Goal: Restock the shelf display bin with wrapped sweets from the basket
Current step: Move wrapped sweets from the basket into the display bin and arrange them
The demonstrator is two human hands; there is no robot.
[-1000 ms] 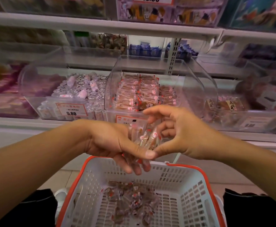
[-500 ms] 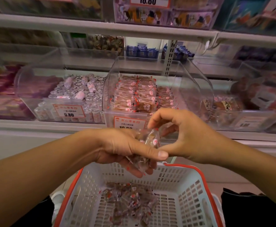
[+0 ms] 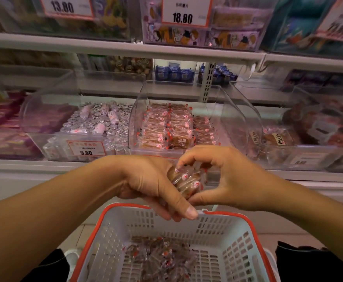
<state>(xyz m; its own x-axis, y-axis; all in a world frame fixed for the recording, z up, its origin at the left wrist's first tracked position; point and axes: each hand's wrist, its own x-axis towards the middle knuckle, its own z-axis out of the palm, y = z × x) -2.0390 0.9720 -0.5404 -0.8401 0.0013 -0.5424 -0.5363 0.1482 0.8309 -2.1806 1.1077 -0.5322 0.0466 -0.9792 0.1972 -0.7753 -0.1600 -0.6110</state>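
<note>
The fingers (image 3: 181,162) of the right hand (image 3: 225,180) curl down over a small stack of wrapped sweets (image 3: 186,181), its thumb closing under the stack from below, while the left hand (image 3: 152,182) cups the same stack from the other side, its thumb (image 3: 183,208) stretched forward beneath it — both hands hold the stack between them. About three or four brown pieces in clear wrappers with red-and-white marks show in the stack; the exact count cannot be told. Directly below the hands sits one white slotted basket (image 3: 237,241) with a red rim, and on its floor lies a loose heap of more sweets (image 3: 156,255), too jumbled and blurred to count. Beyond the hands, on the shelf (image 3: 34,163), stands the clear display bin (image 3: 235,119), holding three rows of the same wrapped pieces on its left and middle, with its right part bare. To its left a second clear bin (image 3: 44,112) holds silvery wrapped pieces and carries a price tag (image 3: 86,148) reading 9.80; to the right a third bin (image 3: 308,151) holds darker packets. Further back sit blue packets (image 3: 174,73), and on the upper shelf two price cards are readable — 13.80 (image 3: 62,6) and 18.80 (image 3: 182,17).
</note>
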